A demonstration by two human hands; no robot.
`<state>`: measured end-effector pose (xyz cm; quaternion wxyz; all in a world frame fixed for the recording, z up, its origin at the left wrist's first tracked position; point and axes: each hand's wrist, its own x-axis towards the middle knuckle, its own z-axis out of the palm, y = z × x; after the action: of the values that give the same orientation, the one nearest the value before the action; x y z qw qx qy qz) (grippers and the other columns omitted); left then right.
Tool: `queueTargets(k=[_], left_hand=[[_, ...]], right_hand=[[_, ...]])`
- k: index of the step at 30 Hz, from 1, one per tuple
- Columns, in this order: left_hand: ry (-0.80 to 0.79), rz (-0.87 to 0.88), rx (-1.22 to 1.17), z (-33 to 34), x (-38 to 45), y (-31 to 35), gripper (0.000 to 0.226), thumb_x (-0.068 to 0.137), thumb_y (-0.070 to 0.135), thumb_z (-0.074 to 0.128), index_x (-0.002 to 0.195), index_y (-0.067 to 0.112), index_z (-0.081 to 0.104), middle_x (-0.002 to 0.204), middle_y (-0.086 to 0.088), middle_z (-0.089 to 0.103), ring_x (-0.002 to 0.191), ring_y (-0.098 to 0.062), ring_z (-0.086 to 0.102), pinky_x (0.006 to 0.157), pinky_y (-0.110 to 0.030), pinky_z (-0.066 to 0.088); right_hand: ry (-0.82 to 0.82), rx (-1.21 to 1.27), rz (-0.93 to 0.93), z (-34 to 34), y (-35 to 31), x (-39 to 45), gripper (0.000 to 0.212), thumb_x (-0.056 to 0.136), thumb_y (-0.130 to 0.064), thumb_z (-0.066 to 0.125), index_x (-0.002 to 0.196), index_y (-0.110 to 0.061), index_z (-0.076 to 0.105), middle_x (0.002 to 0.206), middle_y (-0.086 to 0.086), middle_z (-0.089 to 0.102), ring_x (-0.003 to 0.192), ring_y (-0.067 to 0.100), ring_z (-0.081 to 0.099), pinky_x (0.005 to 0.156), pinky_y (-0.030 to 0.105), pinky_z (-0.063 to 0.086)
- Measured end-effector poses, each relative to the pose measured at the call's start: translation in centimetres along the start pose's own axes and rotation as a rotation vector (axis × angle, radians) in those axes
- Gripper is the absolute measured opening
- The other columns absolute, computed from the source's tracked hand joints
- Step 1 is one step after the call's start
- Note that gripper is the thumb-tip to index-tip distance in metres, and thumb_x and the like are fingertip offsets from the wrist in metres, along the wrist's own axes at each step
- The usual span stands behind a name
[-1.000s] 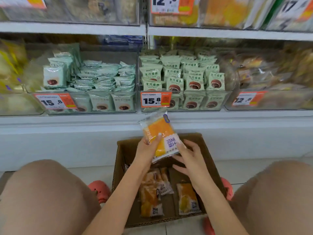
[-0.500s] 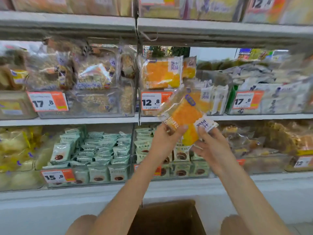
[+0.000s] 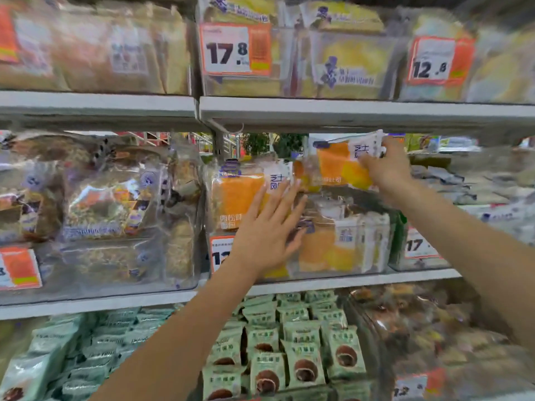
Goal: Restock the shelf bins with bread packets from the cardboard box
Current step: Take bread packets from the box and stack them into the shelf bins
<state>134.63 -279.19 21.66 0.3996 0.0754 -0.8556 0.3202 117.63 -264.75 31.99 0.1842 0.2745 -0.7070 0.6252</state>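
Stocked shelf bin (image 3: 341, 272); right hand (image 3: 385, 166) apparently pinches bread packet (image 3: 335, 164); left hand (image 3: 267, 227), fingers spread, presses another packet (image 3: 234, 198).

a single head-worn wide-angle view faces a store shelf unit straight on and from close range, roughly level with the middle shelf (image 3: 333, 282). the upper shelf (image 3: 347, 111) runs across the top third, and a lower tier of green packets (image 3: 292, 351) fills the bottom. both forearms reach in from the lower edge toward the clear bin (image 3: 341, 244) at centre. edges bow slightly, as wide lenses do, and the frame looks motion-blurred, so fine print is probably unreadable. no second view overlaps this one.
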Motion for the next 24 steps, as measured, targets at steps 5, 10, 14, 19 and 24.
queueTargets(k=[5, 10, 14, 19, 24], left_hand=[[0.083, 0.021, -0.002, 0.6, 0.0, 0.0, 0.057, 0.097, 0.047, 0.03, 0.14, 0.012, 0.045, 0.154, -0.014, 0.025, 0.144, -0.03, 0.021, 0.116, -0.052, 0.016], [0.107, 0.029, 0.01, 1.0, 0.0, 0.0, 0.057, 0.098, 0.048, 0.029, 0.138, 0.012, 0.047, 0.154, -0.015, 0.026, 0.144, -0.031, 0.021, 0.115, -0.053, 0.018], [0.129, 0.039, 0.026, 1.2, 0.0, 0.0, 0.059, 0.098, 0.05, 0.028, 0.137, 0.011, 0.048, 0.154, -0.015, 0.026, 0.144, -0.031, 0.02, 0.115, -0.053, 0.018], [0.129, 0.037, 0.029, 1.2, 0.0, 0.0, 0.062, 0.097, 0.052, 0.025, 0.14, 0.011, 0.044, 0.153, -0.015, 0.028, 0.144, -0.032, 0.021, 0.116, -0.053, 0.016], [0.109, 0.034, 0.026, 1.1, -0.1, 0.0, 0.064, 0.097, 0.053, 0.023, 0.144, 0.012, 0.04, 0.153, -0.015, 0.029, 0.144, -0.031, 0.02, 0.116, -0.053, 0.016]], right_hand=[[-0.152, -0.126, 0.007, 5.7, 1.4, 3.8, 0.038, 0.094, -0.015, 0.056, 0.129, -0.005, 0.044, 0.129, 0.016, 0.055, 0.115, 0.03, 0.054, 0.087, 0.034, 0.046], [-0.326, -0.063, 0.124, 10.4, 5.2, 6.8, 0.044, 0.092, -0.017, 0.06, 0.131, -0.005, 0.044, 0.13, 0.016, 0.055, 0.118, 0.035, 0.054, 0.098, 0.047, 0.047], [-0.34, -0.281, 0.021, 11.8, 6.2, 7.6, 0.045, 0.091, -0.026, 0.061, 0.127, -0.003, 0.05, 0.125, 0.018, 0.058, 0.114, 0.035, 0.056, 0.096, 0.045, 0.047], [-0.35, -0.447, 0.035, 11.2, 6.0, 7.2, 0.05, 0.091, -0.034, 0.059, 0.126, -0.004, 0.042, 0.127, 0.019, 0.055, 0.113, 0.036, 0.056, 0.087, 0.039, 0.048], [-0.353, -0.486, 0.116, 10.9, 6.2, 7.0, 0.056, 0.092, -0.037, 0.058, 0.13, 0.0, 0.039, 0.132, 0.02, 0.053, 0.117, 0.035, 0.054, 0.091, 0.037, 0.046]])
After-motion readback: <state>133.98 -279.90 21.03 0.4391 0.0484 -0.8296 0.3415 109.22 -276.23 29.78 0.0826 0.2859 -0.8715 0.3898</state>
